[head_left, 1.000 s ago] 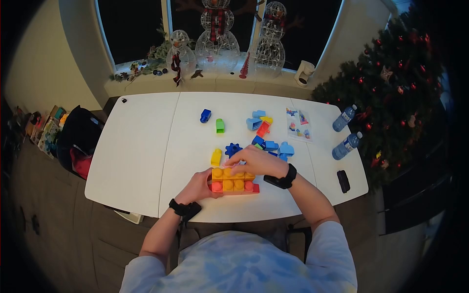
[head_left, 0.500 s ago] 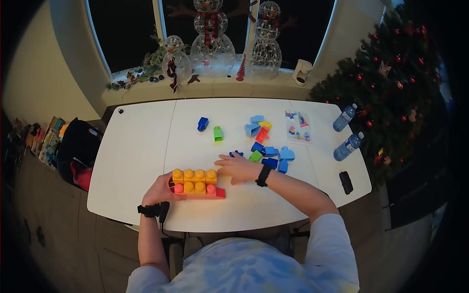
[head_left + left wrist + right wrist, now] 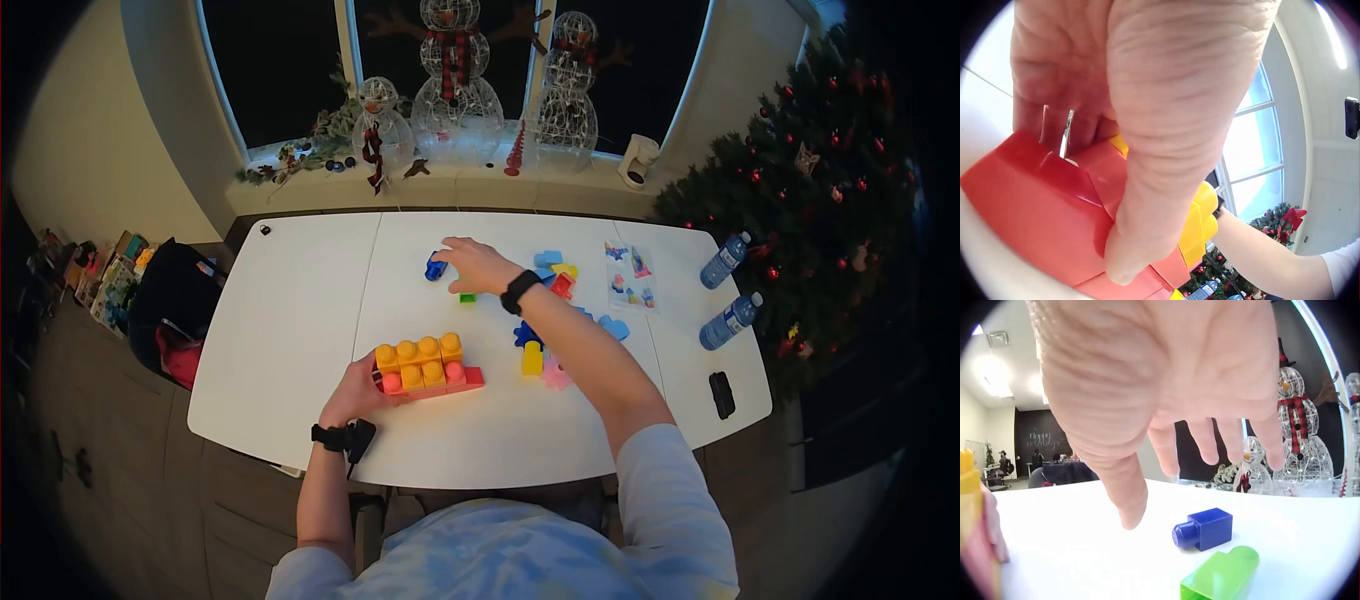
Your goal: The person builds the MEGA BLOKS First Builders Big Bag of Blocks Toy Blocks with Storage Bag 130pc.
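Note:
My left hand (image 3: 350,392) grips the left end of a joined toy block build (image 3: 430,378), its thumb and fingers on either side. The build has red and pink bricks below and yellow-orange bricks on top; its red side (image 3: 1041,212) fills the lower left wrist view. My right hand (image 3: 480,268) hovers over the table's far half with fingers spread and holds nothing. Under it lie a dark blue block (image 3: 1213,530) on its side and a bright green block (image 3: 1225,575). In the head view the fingertips overlap the blue block.
Right of the build lie a yellow block (image 3: 532,358), a pink piece (image 3: 556,372) and a blue gear (image 3: 524,336). Light blue blocks (image 3: 612,327) and a red one (image 3: 563,286) lie beyond. A picture sheet (image 3: 631,278), two bottles (image 3: 730,321) and a black case (image 3: 721,395) are at right.
My right hand has left the build and reached to the far blue block. The build has moved left and turned slightly. The yellow block and gear have shifted right. The head view has tilted.

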The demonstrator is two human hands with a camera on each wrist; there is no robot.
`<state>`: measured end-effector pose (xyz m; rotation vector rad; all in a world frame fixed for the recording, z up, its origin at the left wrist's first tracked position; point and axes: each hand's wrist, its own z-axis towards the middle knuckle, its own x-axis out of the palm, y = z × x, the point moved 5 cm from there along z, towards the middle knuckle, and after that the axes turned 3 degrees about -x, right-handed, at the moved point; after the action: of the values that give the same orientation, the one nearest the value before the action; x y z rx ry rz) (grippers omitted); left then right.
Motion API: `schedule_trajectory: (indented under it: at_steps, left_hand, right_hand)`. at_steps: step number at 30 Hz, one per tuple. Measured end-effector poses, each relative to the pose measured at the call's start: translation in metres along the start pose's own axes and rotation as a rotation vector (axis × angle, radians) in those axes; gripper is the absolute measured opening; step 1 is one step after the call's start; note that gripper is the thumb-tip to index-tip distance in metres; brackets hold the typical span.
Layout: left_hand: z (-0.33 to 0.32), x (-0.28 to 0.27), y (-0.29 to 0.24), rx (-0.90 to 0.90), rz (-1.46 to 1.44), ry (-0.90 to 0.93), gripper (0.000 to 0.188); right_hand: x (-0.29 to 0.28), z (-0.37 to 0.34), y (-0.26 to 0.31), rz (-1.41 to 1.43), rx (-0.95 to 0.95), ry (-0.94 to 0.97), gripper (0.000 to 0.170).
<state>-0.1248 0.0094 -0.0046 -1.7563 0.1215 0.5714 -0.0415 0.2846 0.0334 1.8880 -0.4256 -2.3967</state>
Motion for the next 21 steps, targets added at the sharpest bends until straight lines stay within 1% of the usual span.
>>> schedule_trajectory:
  at_steps: [1, 3, 4, 6, 7, 8, 11, 12, 15, 18, 20, 21]
  left_hand:
    - [0.0, 0.001, 0.0, 0.024, -0.001, -0.002, 0.073]
    - [-0.001, 0.001, -0.001, 0.01, 0.016, -0.013, 0.072]
    - [-0.001, 0.001, -0.002, -0.004, 0.028, -0.016, 0.071]
    - [-0.002, 0.001, -0.002, 0.012, 0.038, -0.025, 0.071]
    - [-0.002, 0.001, -0.002, 0.024, 0.047, -0.023, 0.07]
    - [-0.003, 0.001, -0.003, 0.019, 0.046, -0.027, 0.07]
    - [-0.003, 0.004, -0.001, 0.007, 0.055, -0.029, 0.071]
    - [-0.001, 0.004, 0.002, 0.028, 0.067, -0.035, 0.072]
    - [0.003, 0.008, 0.006, 0.063, 0.067, -0.054, 0.074]
    - [0.006, 0.013, 0.003, 0.077, 0.07, -0.074, 0.077]
    - [0.01, 0.015, 0.001, 0.084, 0.077, -0.074, 0.078]
    - [0.012, 0.017, 0.0, 0.092, 0.071, -0.079, 0.077]
  right_hand:
    - [0.009, 0.014, 0.004, -0.001, -0.005, -0.004, 0.058]
    - [0.027, 0.035, 0.005, -0.1, 0.082, 0.081, 0.073]
    - [0.033, 0.038, 0.003, -0.103, 0.074, 0.077, 0.073]
    - [0.059, 0.038, -0.011, -0.097, 0.21, 0.321, 0.082]
    - [0.072, 0.036, -0.024, 0.011, 0.17, 0.279, 0.079]
    - [0.069, 0.032, -0.027, 0.047, 0.13, 0.255, 0.074]
    - [0.062, 0.004, -0.034, -0.027, 0.042, 0.262, 0.068]
    - [0.058, -0.01, -0.034, -0.037, 0.043, 0.271, 0.067]
    - [0.048, -0.055, -0.032, -0.045, -0.003, 0.181, 0.063]
    - [0.035, -0.094, -0.025, -0.028, 0.013, 0.176, 0.064]
    - [0.031, -0.109, -0.026, -0.026, 0.034, 0.176, 0.061]
    - [0.028, -0.116, -0.027, -0.047, 0.004, 0.18, 0.057]
